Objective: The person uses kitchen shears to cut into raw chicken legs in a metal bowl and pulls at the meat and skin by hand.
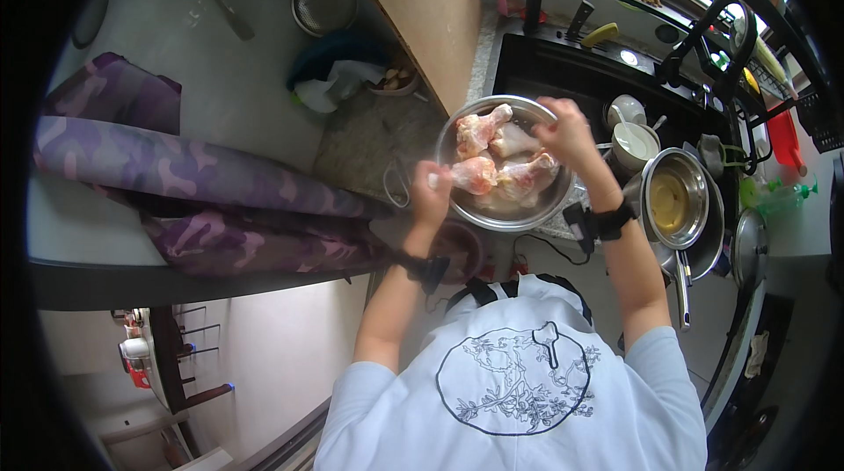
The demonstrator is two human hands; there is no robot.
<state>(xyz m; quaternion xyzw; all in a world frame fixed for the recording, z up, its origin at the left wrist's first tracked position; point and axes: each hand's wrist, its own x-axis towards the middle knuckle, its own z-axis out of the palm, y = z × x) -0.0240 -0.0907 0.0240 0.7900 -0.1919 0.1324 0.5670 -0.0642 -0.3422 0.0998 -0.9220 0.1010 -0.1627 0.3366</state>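
A round metal bowl [506, 228] holds several raw chicken drumsticks [524, 176] in some cloudy liquid. My left hand [432, 193] is at the bowl's left rim, its fingers closed around the pale bone end of one drumstick [473, 176]. Over the right rim, my right hand [568, 131] is blurred; its fingertips meet the narrow end of another drumstick [513, 140] and appear to pinch it. A third drumstick [484, 128] lies at the back of the bowl, its bone end pointing up and right.
A black sink [527, 69] lies behind the bowl, with white bowls [634, 141] at its right. Further right stands a metal pan [674, 197] containing yellowish liquid. A wooden board [432, 16] leans at the back left. Camouflage-patterned fabric [198, 161] lies at left.
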